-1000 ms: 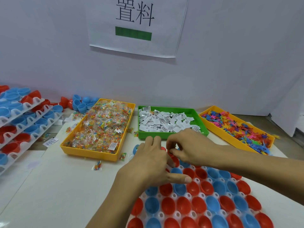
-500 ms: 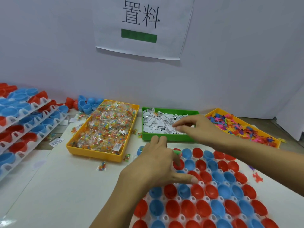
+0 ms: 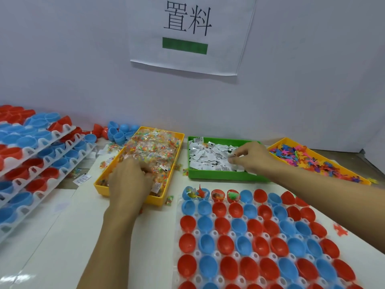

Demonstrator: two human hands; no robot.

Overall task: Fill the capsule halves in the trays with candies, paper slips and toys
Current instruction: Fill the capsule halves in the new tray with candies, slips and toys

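A white tray (image 3: pixel 216 233) of red and blue capsule halves lies in front of me; a few halves in its far-left row (image 3: pixel 200 193) hold candy and toys. My left hand (image 3: pixel 130 182) reaches into the near end of the yellow candy tray (image 3: pixel 179 142), fingers curled down among the wrapped candies; whether it holds one is hidden. My right hand (image 3: pixel 250 158) is in the green tray (image 3: pixel 225 177) of white paper slips, fingertips pinched on a paper slip (image 3: pixel 234 161). A second yellow tray (image 3: pixel 277 143) of colourful toys sits to the right.
Stacked white trays (image 3: pixel 31 163) of red and blue capsule halves stand at the left. Loose capsule halves (image 3: pixel 119 132) lie by the wall. Stray candies (image 3: pixel 169 200) and slips (image 3: pixel 82 179) lie on the white table. A loose red toy (image 3: pixel 340 230) lies right of the tray.
My left hand left the capsule tray and moved left and forward into the candy tray. My right hand went from the capsule tray into the green slip tray and pinched down.
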